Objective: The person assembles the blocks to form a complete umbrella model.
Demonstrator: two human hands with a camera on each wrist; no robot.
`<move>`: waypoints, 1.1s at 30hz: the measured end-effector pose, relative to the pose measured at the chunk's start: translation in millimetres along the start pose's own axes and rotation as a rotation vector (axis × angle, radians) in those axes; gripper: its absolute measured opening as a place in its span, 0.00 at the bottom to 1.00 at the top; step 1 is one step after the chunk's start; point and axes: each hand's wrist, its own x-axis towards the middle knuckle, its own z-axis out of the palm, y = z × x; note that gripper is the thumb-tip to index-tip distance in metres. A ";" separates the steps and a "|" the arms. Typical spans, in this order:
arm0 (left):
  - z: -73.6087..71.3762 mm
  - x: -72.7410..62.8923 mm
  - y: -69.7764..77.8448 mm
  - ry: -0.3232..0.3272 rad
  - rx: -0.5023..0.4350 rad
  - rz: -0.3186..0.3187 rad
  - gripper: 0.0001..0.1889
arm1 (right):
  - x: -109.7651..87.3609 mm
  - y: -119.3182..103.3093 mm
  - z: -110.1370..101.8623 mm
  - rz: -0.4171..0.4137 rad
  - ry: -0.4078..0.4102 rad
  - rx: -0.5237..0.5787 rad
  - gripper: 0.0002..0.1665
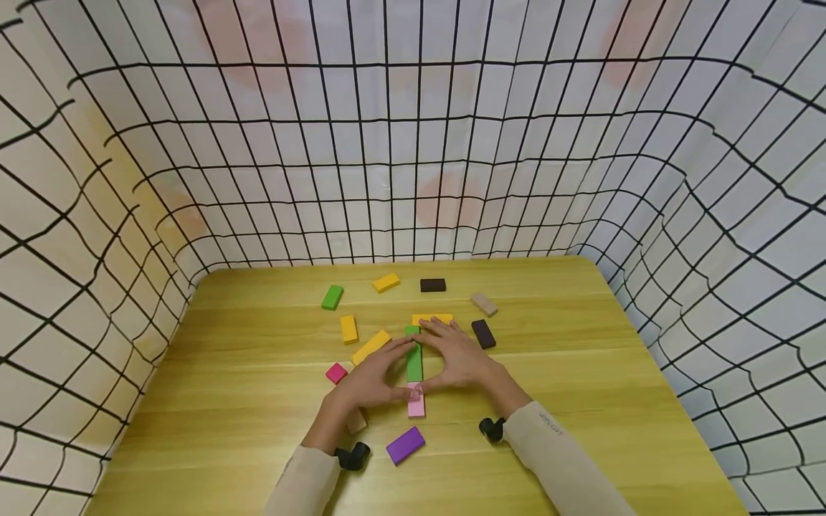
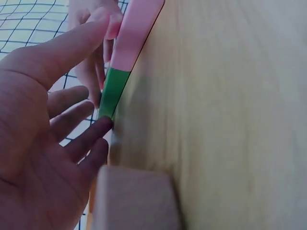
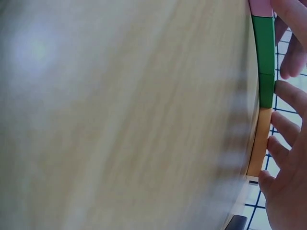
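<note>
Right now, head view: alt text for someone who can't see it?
A person's left hand and right hand arch over a line of pink and green blocks on a wooden table, a yellow block set crosswise at the line's far end. Other coloured blocks lie scattered around; behind stands a white, black-gridded backdrop.

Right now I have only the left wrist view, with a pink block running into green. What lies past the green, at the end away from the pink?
Observer: A yellow-orange block, set crosswise there.
Operator: And beyond the other end of the pink block, the near one?
Observer: A purple block, apart from it and lying at a slant.
Operator: Anything dark beside the right hand?
Observer: Yes, a black block lies just to the right of it.
</note>
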 end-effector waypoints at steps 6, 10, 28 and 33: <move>-9.6 0.3 -3.6 0.055 -0.008 0.009 0.43 | 2.6 -0.1 2.3 0.011 0.009 0.000 0.64; -18.7 1.1 -9.9 0.092 -0.021 -0.032 0.39 | 0.7 0.1 3.6 0.016 0.009 0.014 0.64; -89.5 8.3 -69.1 0.405 0.057 -0.180 0.27 | 1.7 2.2 5.9 0.030 -0.005 0.020 0.65; -103.5 10.5 -88.4 0.484 0.078 -0.246 0.29 | 2.6 2.2 6.5 0.014 0.012 0.022 0.64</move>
